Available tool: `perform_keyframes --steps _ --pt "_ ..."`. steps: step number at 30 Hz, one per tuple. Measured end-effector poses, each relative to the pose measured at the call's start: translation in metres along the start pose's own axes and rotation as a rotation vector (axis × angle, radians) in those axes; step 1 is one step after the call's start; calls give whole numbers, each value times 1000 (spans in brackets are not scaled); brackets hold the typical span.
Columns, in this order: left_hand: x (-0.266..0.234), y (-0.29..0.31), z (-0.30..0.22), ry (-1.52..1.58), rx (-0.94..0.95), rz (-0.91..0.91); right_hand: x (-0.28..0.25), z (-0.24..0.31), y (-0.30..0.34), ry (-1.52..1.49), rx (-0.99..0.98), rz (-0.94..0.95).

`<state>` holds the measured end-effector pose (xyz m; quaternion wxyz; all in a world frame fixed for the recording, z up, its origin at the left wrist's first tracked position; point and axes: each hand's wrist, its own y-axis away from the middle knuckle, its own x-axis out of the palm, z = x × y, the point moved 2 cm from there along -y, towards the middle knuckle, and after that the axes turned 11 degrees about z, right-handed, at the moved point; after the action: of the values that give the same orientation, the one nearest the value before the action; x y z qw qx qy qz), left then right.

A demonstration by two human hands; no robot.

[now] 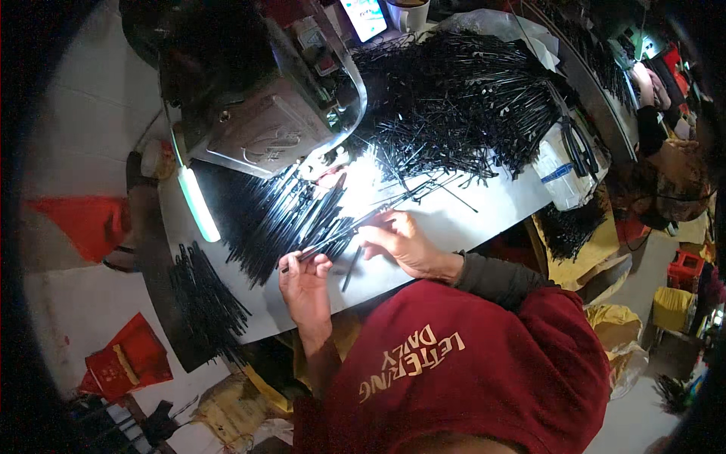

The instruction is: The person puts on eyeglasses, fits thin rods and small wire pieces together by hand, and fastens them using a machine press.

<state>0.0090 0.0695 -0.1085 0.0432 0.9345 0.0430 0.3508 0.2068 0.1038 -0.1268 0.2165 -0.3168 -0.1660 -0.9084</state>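
Observation:
In front of my chest, a few thin black rods [333, 239] slant between my hands. My left hand [305, 286] has its fingers curled round their lower left end. Farther right, my right hand [404, 244] pinches them near the other end; their exact number is hard to make out. Just beyond my left hand, a flat bundle of dark rods [283, 219] lies on the white tabletop [484, 208]. A large tangled heap of thin black pieces [461, 106], several with small bent or looped ends, covers the far part of the table.
A metal-cased machine [265, 129] stands at the far left, beside a lit tube lamp [198, 204]. More black rods [208, 303] lie at the left edge. Black-handled scissors [578, 147] rest on a wrapped white block [560, 178]. A phone [364, 17] and cup [408, 13] stand behind. Another person's hands [646, 83] work far right.

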Motion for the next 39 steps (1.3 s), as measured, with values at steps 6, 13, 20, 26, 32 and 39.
perform_keyframes --steps 6,13,20,26,32,39 --pt "8 -6 3 35 -5 -4 -7 6 -2 -65 11 32" --pt "11 -5 -2 -7 -29 -42 -15 -6 -6 -55 -24 72" --pt "19 -13 -8 95 11 -115 -8 4 -6 -32 19 92" --pt "-3 -34 -7 270 -17 -46 -27 46 29 391 72 121" --pt "-3 -40 -9 255 -72 37 -86 186 93 1604 -527 -580" --pt "1 -40 -7 181 -54 0 -136 243 73 2402 -286 -434"
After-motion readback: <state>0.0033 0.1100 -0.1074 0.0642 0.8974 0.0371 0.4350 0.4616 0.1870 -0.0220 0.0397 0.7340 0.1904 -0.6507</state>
